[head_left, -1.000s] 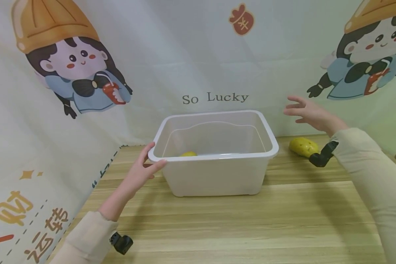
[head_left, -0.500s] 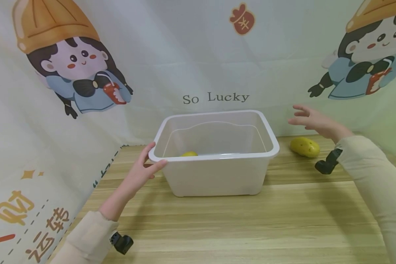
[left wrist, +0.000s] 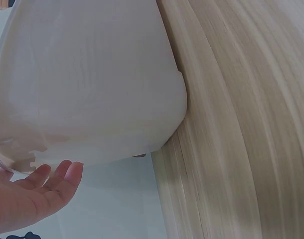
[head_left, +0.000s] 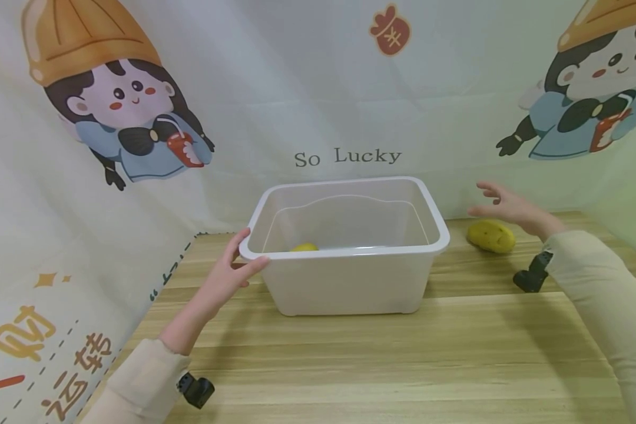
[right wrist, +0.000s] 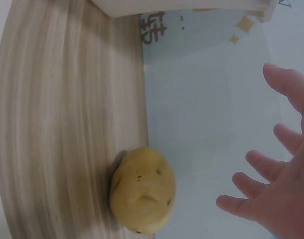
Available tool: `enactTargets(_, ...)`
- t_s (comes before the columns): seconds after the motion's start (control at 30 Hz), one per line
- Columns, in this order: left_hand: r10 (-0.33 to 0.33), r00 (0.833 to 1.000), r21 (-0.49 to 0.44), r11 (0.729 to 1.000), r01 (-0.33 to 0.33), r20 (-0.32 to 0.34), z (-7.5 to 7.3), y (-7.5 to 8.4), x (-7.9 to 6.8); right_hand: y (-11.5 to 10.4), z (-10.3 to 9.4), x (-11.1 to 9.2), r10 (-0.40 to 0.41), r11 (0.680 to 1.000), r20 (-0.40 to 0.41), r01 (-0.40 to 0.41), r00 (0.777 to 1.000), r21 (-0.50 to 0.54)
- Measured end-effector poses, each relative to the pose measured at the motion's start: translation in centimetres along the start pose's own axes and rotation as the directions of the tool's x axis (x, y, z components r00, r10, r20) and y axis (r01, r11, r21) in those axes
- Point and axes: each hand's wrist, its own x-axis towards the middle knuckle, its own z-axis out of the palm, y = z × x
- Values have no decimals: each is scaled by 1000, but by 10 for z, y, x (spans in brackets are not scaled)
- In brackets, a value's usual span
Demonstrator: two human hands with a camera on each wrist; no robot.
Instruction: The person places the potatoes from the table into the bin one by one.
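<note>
A whitish plastic bin stands upright on the wooden table. My left hand grips its front left corner, thumb along the front rim and fingers at the left side; the left wrist view has those fingers beneath the rim. Inside the bin, the top of a yellow thing shows above the front rim, the rest hidden. To the right of the bin lies a yellow potato with dark spots. Above it hovers my right hand, its fingers spread and holding nothing; the right wrist view shows a gap between hand and potato.
Behind the bin hangs a printed cloth with cartoon figures and lettering, which also covers the left side. Wood-grain tabletop extends in front of the bin. Each sleeve carries a small black camera, such as the right one.
My right hand has come down and slightly to the right, closer over the potato. The left hand and the bin have stayed in place.
</note>
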Motion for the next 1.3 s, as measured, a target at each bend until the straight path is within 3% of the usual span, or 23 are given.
enactTargets(0.77, 10, 1000, 2, 1000, -10, -5, 0, 0, 0, 33, 10, -5, 53, 998, 16, -52, 998, -29)
enactTargets(1.3, 9, 1000, 4, 1000, -9, -1, 1, -1, 1, 55, 20, 2, 49, 998, -19, -50, 999, -29)
